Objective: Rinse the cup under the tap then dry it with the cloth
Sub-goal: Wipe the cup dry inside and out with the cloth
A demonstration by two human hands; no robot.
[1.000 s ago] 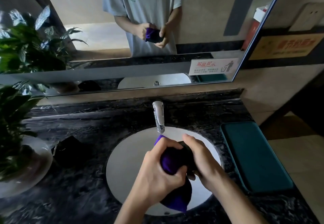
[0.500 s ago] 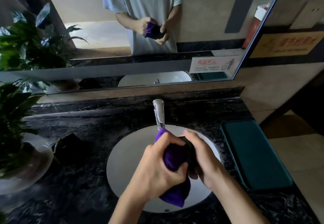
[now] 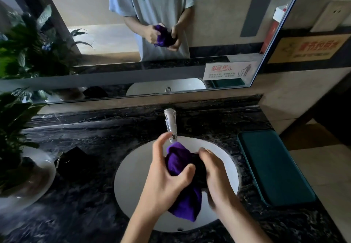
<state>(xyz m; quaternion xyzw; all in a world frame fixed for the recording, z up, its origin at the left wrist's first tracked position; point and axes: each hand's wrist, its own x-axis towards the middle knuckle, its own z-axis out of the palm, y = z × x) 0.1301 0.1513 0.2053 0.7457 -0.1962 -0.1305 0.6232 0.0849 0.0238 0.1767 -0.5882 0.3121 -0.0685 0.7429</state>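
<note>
Both forearms are bare, with no sleeves, watch or rings showing on the left hand [image 3: 167,183] or right hand [image 3: 216,180]. The far mirror reflects a loose, pale grey-blue short-sleeved T-shirt [image 3: 161,5] with small chest lettering.

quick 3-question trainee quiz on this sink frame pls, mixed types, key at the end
1. True or false: water is visibly running from the tap.
2. Which hand presses the purple cloth against the dark cup? A) left hand B) right hand C) neither
3. Fill in: the teal mat lies on the counter to the ____ of the basin.

Key:
1. False: no stream shows below the spout.
2. A: the left hand wraps the cloth, while the right hand holds the cup, which is mostly hidden.
3. right
</note>
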